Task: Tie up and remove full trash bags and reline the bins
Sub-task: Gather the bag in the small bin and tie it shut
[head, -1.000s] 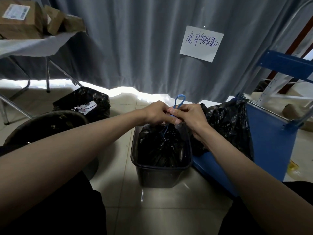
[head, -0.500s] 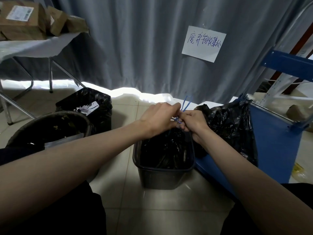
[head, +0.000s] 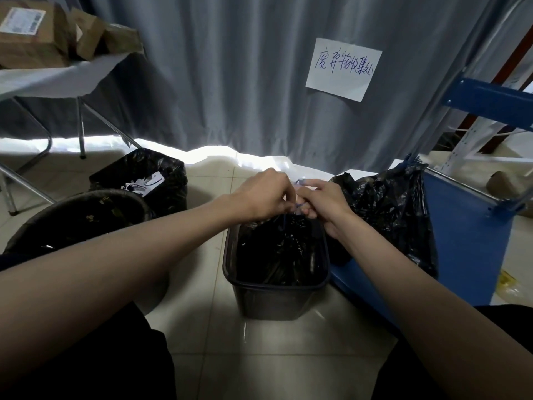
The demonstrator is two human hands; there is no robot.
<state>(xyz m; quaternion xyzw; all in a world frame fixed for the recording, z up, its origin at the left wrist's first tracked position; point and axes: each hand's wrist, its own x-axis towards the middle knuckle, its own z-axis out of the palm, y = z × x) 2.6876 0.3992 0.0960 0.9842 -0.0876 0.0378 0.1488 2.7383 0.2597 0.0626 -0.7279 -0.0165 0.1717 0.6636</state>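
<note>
Pinching a blue drawstring [head: 298, 204] above the bin's [head: 277, 287] far rim, left hand [head: 264, 196] and right hand [head: 324, 202] touching, fingers curled tight, black trash bag [head: 277, 249] gathered beneath.

Both forearms stretched forward, left hand [head: 264, 196] and right hand [head: 324, 202] touching, fingers curled and pinching.

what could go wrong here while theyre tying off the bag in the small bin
Both hands, left and right, pinch the thin blue drawstring close together; a hard tug might snap it or tear the black bag. The bag sits inside the rectangular bin, so lifting by the knot alone may drag the light bin up too. The tied bag leaning on the blue cart is close and could be knocked.
</note>
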